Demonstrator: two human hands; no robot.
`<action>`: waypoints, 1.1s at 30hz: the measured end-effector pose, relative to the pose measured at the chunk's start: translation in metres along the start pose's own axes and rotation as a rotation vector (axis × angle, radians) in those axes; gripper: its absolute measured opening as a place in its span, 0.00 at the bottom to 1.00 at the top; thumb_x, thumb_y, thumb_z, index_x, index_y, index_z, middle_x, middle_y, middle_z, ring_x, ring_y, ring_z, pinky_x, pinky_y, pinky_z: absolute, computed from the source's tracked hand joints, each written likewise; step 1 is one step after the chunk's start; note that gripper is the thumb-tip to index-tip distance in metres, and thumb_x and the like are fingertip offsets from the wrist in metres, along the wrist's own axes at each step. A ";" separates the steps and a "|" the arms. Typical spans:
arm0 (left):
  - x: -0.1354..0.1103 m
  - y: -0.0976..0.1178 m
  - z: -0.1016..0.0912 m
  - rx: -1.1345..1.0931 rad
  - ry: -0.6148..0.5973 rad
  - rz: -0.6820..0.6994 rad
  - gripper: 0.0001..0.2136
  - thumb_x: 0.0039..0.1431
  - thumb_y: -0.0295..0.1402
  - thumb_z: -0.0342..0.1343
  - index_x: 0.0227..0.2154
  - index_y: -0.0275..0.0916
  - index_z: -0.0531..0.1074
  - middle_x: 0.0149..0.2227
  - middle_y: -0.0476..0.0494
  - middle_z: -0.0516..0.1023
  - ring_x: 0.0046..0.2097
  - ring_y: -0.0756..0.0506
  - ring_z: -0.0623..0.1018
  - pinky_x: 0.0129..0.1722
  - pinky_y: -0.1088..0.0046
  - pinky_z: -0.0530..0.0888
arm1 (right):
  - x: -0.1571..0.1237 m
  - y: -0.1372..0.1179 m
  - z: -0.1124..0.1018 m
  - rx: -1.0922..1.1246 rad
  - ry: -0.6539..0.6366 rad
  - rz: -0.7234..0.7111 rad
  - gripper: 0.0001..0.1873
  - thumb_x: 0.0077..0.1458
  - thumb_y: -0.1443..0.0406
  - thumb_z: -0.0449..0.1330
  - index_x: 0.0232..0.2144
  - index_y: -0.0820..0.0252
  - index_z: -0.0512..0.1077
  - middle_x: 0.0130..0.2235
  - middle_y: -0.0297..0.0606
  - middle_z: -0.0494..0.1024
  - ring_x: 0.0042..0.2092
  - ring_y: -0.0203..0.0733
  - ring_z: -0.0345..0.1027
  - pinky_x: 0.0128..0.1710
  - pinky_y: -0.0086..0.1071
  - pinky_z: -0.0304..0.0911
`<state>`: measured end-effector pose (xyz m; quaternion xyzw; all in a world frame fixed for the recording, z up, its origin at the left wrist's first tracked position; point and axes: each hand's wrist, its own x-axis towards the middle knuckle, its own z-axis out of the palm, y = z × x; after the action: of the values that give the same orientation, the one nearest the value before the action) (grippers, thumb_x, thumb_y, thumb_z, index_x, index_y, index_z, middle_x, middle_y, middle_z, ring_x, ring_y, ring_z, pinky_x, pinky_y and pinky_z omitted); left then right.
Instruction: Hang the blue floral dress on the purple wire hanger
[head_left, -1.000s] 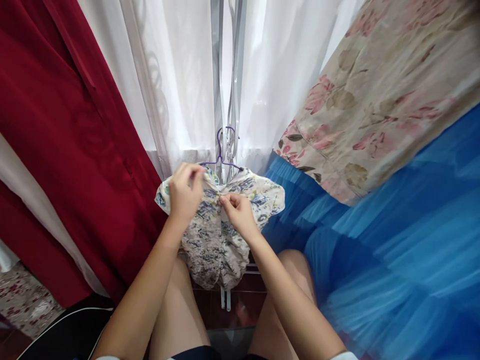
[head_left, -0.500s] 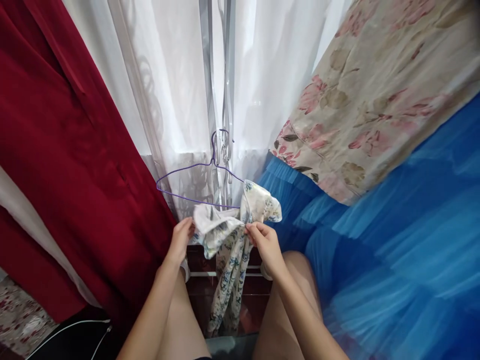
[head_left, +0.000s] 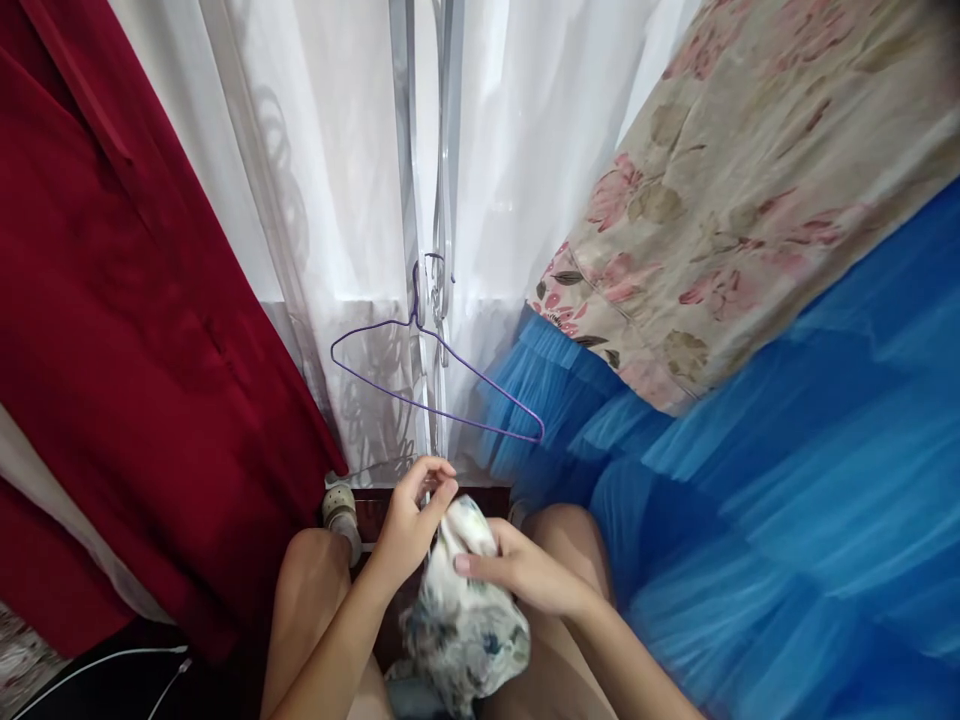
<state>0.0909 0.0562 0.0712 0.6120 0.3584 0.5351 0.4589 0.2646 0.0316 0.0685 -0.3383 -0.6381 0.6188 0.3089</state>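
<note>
A white garment with a blue and green floral print [head_left: 480, 640] hangs bunched between my knees, partly blurred. My right hand [head_left: 517, 570] grips its upper part, thumb lying across the cloth. At the garment's top edge my left hand [head_left: 416, 515] has its fingers curled and thumb bent inward, seemingly pinching the cloth. Above both hands a purple wire hanger [head_left: 435, 410] hangs tilted, its right end lower, with no cloth on it. Its hook is on a grey strap [head_left: 442, 200].
White sheer curtains [head_left: 337, 200] hang behind the hanger. Red cloth [head_left: 150, 300] drapes on the left. On the right hang a beige floral cloth [head_left: 675, 250] and blue tulle [head_left: 750, 500]. A pale clog [head_left: 340, 505] shows near my left knee, and a white cable [head_left: 105, 655] at lower left.
The floral garment has come off the hanger and moved down toward my lap. Both hands moved down and closer together. The hanger now tilts down to the right.
</note>
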 end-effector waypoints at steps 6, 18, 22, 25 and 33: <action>-0.049 -0.007 -0.003 -0.195 -0.492 -0.297 0.17 0.62 0.46 0.56 0.47 0.40 0.73 0.44 0.43 0.76 0.47 0.42 0.74 0.52 0.65 0.68 | -0.027 -0.053 -0.028 -0.371 0.180 -0.298 0.10 0.61 0.66 0.58 0.42 0.59 0.78 0.41 0.39 0.82 0.43 0.44 0.75 0.45 0.32 0.67; -0.026 0.038 -0.033 0.058 -0.172 -0.111 0.14 0.60 0.42 0.54 0.45 0.41 0.66 0.31 0.49 0.71 0.29 0.49 0.67 0.29 0.75 0.62 | 0.094 -0.140 -0.119 -0.475 0.412 -0.473 0.23 0.60 0.52 0.59 0.47 0.63 0.80 0.36 0.38 0.81 0.39 0.44 0.74 0.42 0.35 0.67; -0.015 0.033 -0.075 0.690 0.024 0.025 0.11 0.52 0.25 0.53 0.38 0.43 0.68 0.31 0.50 0.71 0.32 0.47 0.69 0.34 0.73 0.64 | 0.106 -0.136 -0.107 -0.125 0.258 -0.276 0.28 0.54 0.53 0.65 0.54 0.62 0.76 0.34 0.37 0.81 0.35 0.41 0.73 0.36 0.32 0.66; 0.006 0.014 -0.131 0.933 0.092 0.146 0.06 0.50 0.24 0.48 0.28 0.40 0.67 0.29 0.48 0.71 0.34 0.45 0.72 0.38 0.70 0.66 | 0.097 -0.135 -0.106 -0.017 0.234 -0.191 0.29 0.49 0.57 0.69 0.53 0.59 0.76 0.32 0.34 0.81 0.32 0.40 0.73 0.34 0.30 0.66; 0.104 0.024 -0.242 1.367 0.238 0.229 0.16 0.56 0.25 0.44 0.37 0.40 0.77 0.43 0.38 0.80 0.48 0.38 0.76 0.49 0.62 0.66 | 0.092 -0.141 -0.098 0.065 0.199 -0.120 0.26 0.49 0.60 0.70 0.52 0.57 0.77 0.39 0.38 0.85 0.38 0.45 0.79 0.41 0.33 0.72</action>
<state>-0.1303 0.1884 0.1294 0.7346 0.5954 0.2981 -0.1303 0.2839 0.1624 0.2109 -0.3491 -0.6031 0.5827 0.4182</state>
